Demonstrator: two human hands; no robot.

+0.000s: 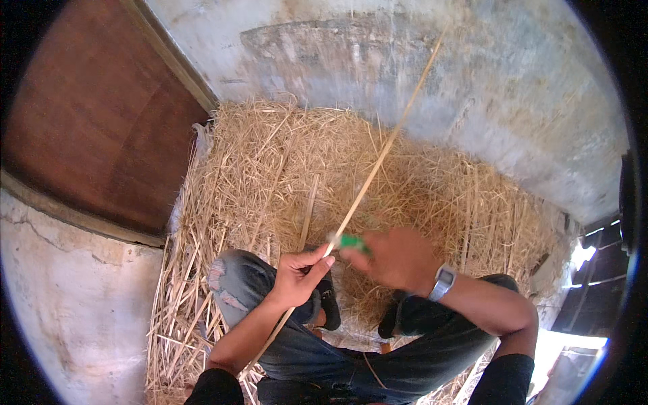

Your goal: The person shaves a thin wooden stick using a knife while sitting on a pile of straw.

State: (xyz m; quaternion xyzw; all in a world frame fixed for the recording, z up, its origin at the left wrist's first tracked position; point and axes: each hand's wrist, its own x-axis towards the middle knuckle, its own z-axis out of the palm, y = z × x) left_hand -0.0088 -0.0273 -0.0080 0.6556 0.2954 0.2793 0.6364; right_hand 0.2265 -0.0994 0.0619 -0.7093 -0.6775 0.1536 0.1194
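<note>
A long, thin, pale bamboo strip (379,162) slants from beside my left forearm up toward the wall at the upper right. My left hand (302,275) is closed round its lower part, thumb on top. Just to the right, my right hand (393,260) grips a small green tool (351,243), smeared by motion. The tool's pale tip lies against or very close to the strip, just above my left fingers; its exact kind cannot be made out. A silver watch (442,282) is on my right wrist.
Straw-like shavings and thin strips (283,145) cover the ground around my bent legs (378,368). A stained plaster wall (486,88) stands ahead. At the left is a brown door panel (101,115) in a wooden frame. Another flat strip (310,206) lies on the shavings.
</note>
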